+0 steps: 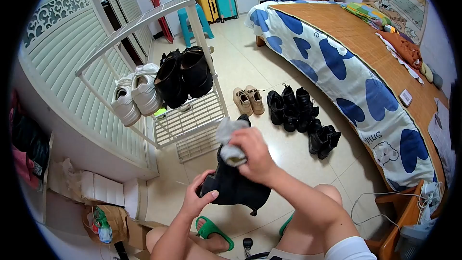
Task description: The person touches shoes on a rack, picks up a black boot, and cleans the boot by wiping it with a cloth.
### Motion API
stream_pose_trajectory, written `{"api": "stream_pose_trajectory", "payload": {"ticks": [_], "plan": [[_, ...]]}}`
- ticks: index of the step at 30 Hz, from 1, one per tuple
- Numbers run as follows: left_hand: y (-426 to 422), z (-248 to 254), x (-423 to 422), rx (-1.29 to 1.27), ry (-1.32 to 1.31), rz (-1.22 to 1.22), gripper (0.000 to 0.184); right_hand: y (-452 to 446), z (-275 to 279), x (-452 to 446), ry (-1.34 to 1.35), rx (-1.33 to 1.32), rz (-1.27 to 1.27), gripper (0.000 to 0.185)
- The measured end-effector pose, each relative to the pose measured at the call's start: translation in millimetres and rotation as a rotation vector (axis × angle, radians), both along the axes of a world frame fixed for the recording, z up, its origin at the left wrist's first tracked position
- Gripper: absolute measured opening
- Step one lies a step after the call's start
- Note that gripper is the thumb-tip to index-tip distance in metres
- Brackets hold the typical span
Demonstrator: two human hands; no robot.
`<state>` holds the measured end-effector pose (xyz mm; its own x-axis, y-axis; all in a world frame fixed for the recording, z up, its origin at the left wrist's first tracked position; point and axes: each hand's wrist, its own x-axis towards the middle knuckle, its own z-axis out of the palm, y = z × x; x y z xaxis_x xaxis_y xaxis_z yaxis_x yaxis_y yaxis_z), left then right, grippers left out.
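Above the floor, a black boot (240, 188) lies tilted on its side, held by its heel end in my left hand (198, 195), fingers wrapped round it. My right hand (252, 154) is closed on a grey cloth (230, 132), which is against the boot's upper side near the toe. The cloth hides part of the boot. Beyond, a white rack (192, 118) holds white sneakers (137, 94) and black boots (185, 77) on its upper tier.
Beige shoes (249, 100) and several black boots (291, 108) stand on the tiled floor. A bed (313, 50) runs along the right, with a wooden chair (404, 216) at lower right. Green slippers (214, 231) are on my feet. A paper bag (115, 221) is at lower left.
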<state>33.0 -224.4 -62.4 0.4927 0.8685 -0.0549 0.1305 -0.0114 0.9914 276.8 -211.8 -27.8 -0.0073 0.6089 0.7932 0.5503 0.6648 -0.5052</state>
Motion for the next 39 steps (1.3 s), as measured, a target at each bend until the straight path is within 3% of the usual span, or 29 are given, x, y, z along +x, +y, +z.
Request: {"api": "stream_pose_trajectory", "payload": {"ticks": [4,8,11,16,20,26,30,33,36,39], "plan": [[-0.5,7.5,3.3,0.051,-0.004,0.004,0.065,-0.6,-5.6,2.4,-0.051,-0.039,0.047,0.042],[-0.3,8.7,-0.9,0.051,-0.014,-0.055,0.064,22.8,-11.6,26.8,0.131,-0.069,-0.179,0.038],[-1.6,11.0,-1.1,0.076,-0.005,-0.065,0.065,21.7,-7.9,27.6,0.219,-0.117,-0.162,0.035],[-1.8,3.1,1.8,0.091,0.051,-0.001,0.063,-1.5,-3.5,-0.1,0.074,-0.126,-0.077,0.036],[-2.0,-9.2,5.6,-0.086,-0.066,0.131,0.059,-11.5,-13.7,-14.7,-0.073,-0.123,0.085,0.037],[2.1,-16.7,8.5,-0.201,-0.208,0.1,0.061,-0.7,-10.4,-4.8,0.023,-0.159,-0.033,0.048],[2.9,-26.0,11.9,-0.193,-0.252,0.192,0.061,-24.9,-4.6,-26.7,-0.061,-0.264,0.212,0.054],[6.5,-23.2,11.6,-0.229,-0.349,0.177,0.057,-32.6,-10.7,-36.8,-0.163,-0.177,0.34,0.05],[5.4,-19.6,11.7,-0.174,-0.293,0.142,0.057,-24.2,-14.5,-28.2,-0.207,-0.152,0.302,0.044],[5.2,-13.4,10.0,-0.239,-0.284,0.089,0.057,-7.5,-11.4,-10.4,-0.251,-0.051,0.103,0.042]]}}
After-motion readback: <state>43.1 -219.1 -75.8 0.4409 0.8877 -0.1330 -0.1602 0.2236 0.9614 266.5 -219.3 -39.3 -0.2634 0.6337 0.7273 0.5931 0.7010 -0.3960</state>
